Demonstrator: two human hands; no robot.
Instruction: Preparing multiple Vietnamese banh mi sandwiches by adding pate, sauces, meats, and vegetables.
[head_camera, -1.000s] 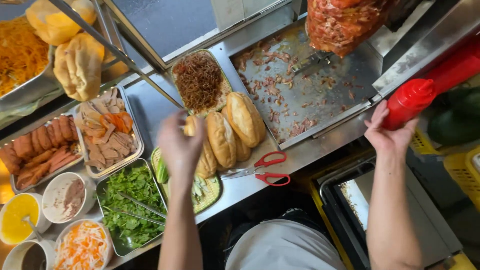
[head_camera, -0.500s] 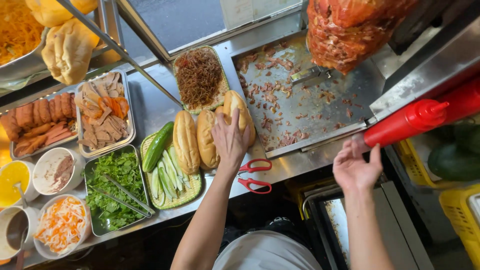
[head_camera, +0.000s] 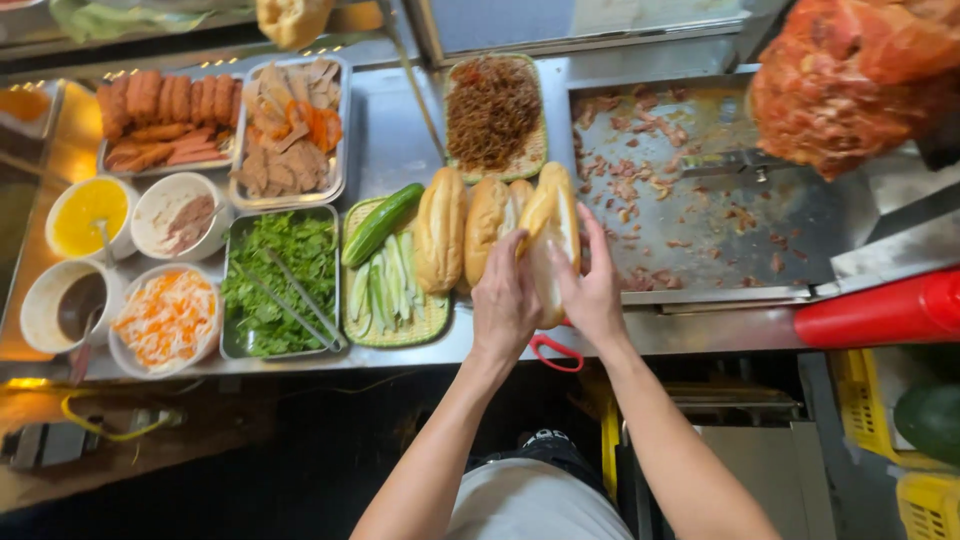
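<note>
Both hands clamp one baguette (head_camera: 548, 235): left hand (head_camera: 503, 305) and right hand (head_camera: 592, 290) grip its sides, red scissors (head_camera: 556, 352) just beneath, on the bench (head_camera: 400, 140).

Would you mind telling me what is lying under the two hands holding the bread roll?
Red scissor handles poke out below the left hand and right hand, on the steel counter. The blades are hidden beneath the hands and the bread roll.

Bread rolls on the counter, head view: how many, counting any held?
3. One bread roll lies beside the cucumber basket, a second right of it, and a third is split open in the grip of left hand and right hand. None seems hidden.
</note>
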